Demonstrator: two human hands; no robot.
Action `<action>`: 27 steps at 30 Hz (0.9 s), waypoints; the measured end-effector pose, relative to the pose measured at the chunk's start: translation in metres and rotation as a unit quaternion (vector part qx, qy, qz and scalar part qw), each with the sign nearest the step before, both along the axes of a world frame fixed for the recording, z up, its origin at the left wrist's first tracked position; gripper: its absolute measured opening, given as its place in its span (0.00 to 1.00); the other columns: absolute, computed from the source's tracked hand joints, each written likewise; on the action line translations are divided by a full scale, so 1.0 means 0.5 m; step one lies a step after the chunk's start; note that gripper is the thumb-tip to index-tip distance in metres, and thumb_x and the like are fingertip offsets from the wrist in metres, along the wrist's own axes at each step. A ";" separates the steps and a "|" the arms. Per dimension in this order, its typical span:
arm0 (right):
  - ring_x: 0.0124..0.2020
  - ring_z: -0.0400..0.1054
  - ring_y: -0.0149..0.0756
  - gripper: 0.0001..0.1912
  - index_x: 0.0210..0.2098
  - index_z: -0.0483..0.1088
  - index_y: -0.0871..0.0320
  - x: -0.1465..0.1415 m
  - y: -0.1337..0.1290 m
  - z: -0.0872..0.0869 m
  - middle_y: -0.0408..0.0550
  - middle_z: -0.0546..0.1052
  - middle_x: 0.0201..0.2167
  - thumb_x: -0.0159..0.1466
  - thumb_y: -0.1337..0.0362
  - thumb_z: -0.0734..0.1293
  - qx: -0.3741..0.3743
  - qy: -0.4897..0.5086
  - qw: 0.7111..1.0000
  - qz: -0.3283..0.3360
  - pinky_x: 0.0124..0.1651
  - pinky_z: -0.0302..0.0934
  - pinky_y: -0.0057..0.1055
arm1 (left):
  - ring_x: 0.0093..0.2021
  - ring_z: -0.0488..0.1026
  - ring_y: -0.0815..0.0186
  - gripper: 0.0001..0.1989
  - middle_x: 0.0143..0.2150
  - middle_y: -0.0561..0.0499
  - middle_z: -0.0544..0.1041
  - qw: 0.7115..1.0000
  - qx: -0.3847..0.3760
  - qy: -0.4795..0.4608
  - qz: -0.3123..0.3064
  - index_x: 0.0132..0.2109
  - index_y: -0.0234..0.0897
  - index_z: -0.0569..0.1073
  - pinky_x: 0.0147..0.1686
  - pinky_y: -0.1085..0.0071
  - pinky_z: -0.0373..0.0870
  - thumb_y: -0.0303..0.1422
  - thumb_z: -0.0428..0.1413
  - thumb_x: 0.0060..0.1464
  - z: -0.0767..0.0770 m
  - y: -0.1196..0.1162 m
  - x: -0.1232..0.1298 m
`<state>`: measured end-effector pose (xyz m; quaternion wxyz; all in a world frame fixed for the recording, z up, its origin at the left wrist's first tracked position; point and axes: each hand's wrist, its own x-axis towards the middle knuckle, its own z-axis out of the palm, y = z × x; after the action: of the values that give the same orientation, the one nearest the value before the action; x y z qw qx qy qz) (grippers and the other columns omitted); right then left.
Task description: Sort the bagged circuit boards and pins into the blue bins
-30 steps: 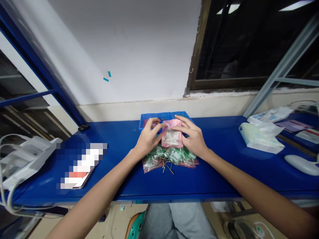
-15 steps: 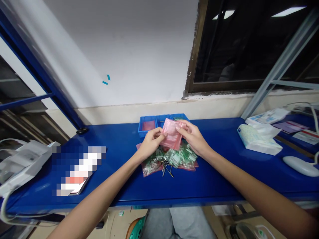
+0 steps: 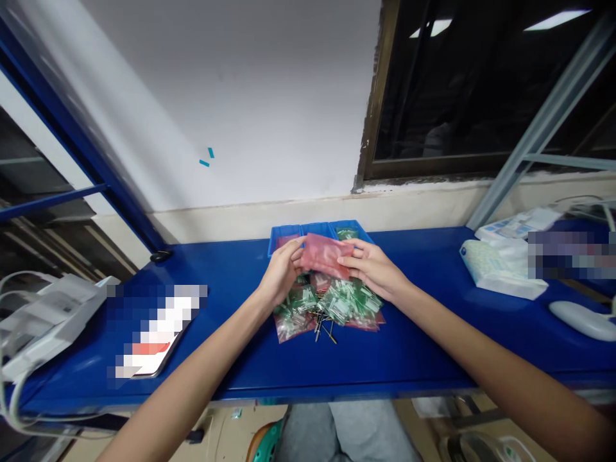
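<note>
A pink plastic bag [image 3: 327, 253] is held up between both hands, above a pile on the table. My left hand [image 3: 282, 269] has its fingers closed on the bag's left edge. On the right side, my right hand [image 3: 370, 266] pinches the bag between thumb and fingers. Below them lie small clear bags with green contents [image 3: 349, 301], on more pink bags [image 3: 293, 335]. Several thin metal pins [image 3: 330, 330] stick out at the front of the pile. Just behind the hands stand joined blue bins [image 3: 315, 229], partly covered by the held bag.
On the blue table [image 3: 240, 372], a phone [image 3: 156, 366], partly pixelated, lies at left near white devices with cables [image 3: 52, 314]. To the right are a tissue pack [image 3: 500, 269] and a white mouse-shaped object [image 3: 582, 319]. A wall [image 3: 264, 115] and window rise behind.
The pink bag has turned from upright to lying wider and tilted between my hands. My left hand has shifted slightly left, and my right hand's fingers have moved lower on the bag.
</note>
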<state>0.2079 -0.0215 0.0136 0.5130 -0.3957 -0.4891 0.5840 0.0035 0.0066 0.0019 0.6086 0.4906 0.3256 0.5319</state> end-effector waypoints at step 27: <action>0.53 0.62 0.50 0.15 0.42 0.78 0.60 -0.179 0.258 0.029 0.57 0.73 0.46 0.56 0.61 0.75 0.315 -0.596 0.739 -0.008 0.55 0.57 0.41 | 0.41 0.74 0.55 0.16 0.38 0.43 0.78 0.738 0.223 0.588 0.244 0.44 0.37 0.82 0.47 0.62 0.70 0.24 0.55 0.50 0.031 0.181 -0.114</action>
<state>0.1183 0.1074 0.0283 0.2169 -0.4828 -0.8476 0.0373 -0.0535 0.0973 0.0174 0.0180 0.7311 0.5995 0.3252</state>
